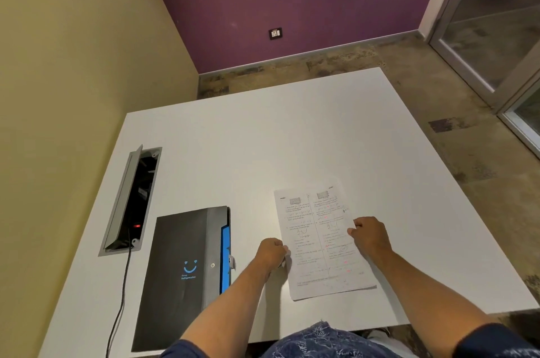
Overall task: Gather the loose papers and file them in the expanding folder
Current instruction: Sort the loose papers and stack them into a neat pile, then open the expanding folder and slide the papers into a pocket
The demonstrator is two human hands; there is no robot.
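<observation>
A stack of printed papers (317, 241) with red marks lies flat on the white table (263, 138), in front of me and slightly right. My left hand (270, 252) grips the stack's left edge with curled fingers. My right hand (369, 236) holds its right edge the same way. The expanding folder (181, 273), dark grey with a blue smiley and blue inner pockets, lies closed on the table to the left of my left arm, clear of the papers.
An open cable box (131, 200) is set into the table at the left, with a black cord (119, 299) running toward the near edge. A yellow wall borders the table's left side. Floor and a glass door (496, 36) lie to the right.
</observation>
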